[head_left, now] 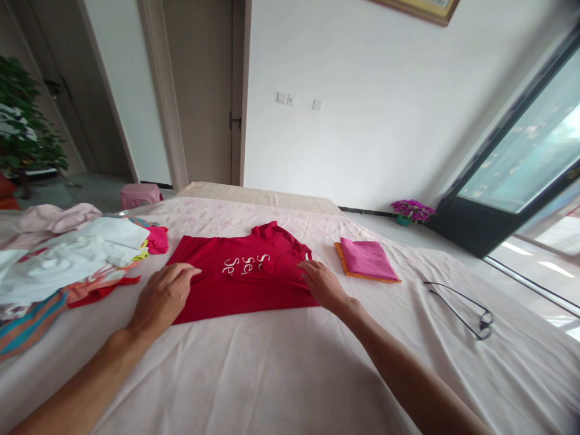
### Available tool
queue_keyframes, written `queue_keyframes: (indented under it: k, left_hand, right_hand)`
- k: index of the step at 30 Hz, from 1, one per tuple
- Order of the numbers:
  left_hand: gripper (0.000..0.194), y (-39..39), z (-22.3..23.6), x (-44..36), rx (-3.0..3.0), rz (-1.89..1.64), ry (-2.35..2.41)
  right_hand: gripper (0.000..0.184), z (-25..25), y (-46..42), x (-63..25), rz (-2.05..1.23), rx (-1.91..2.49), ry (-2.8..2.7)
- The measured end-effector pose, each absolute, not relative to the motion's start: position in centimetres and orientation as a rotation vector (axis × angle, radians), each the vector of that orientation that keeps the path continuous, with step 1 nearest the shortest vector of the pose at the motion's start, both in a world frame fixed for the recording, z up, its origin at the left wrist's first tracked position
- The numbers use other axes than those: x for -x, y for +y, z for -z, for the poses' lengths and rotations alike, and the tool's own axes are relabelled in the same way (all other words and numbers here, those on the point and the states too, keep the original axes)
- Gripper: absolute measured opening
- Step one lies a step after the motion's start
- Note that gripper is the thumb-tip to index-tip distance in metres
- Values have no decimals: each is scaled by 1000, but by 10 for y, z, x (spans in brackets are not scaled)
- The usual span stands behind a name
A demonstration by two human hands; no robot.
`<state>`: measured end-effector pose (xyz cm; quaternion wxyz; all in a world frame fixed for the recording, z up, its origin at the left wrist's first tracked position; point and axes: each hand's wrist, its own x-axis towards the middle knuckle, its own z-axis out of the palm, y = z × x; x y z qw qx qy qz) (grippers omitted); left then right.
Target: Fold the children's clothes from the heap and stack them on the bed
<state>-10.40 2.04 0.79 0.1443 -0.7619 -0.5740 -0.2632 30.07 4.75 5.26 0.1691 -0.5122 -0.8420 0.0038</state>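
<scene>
A red T-shirt (pixel 244 296) with white lettering lies partly folded on the cloth-covered surface, its collar end turned toward the far side. Over its left edge is my left hand (pixel 165 296), fingers loosely bent and fingertips above the fabric. My right hand (pixel 324 287) is at the shirt's right side by the sleeve, its curved fingers slightly apart and touching or just above the cloth. I see no fabric bunched up in either hand. To the right of the shirt, a folded pink cloth (pixel 369 260) rests on a folded orange one (pixel 341 258).
A heap of mixed clothes (pixel 72 260) lies at the left. Black-framed glasses (pixel 471 314) sit open at the right on the pale bed sheet (pixel 254 380). Beyond are a pink stool (pixel 141 195), a pot of purple flowers (pixel 412 211) and a leafy plant (pixel 22 127).
</scene>
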Motion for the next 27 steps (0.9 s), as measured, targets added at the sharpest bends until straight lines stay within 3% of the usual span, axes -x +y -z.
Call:
queue_keyframes:
  k: [5, 14, 19, 27]
  left_hand:
    - [45, 28, 12, 100, 2488, 739, -1660]
    - [52, 30, 11, 99, 2490, 566, -1771]
    - [55, 29, 13, 98, 2450, 424, -1787]
    - [58, 28, 9, 92, 2352, 315, -1871]
  right_hand:
    - [56, -25, 69, -290, -57, 1359, -2660]
    - [57, -31, 97, -300, -41, 1844, -2429]
    - [58, -24, 88, -292, -84, 1556, -2601]
    - [35, -57, 133, -279, -84, 1854, -2333]
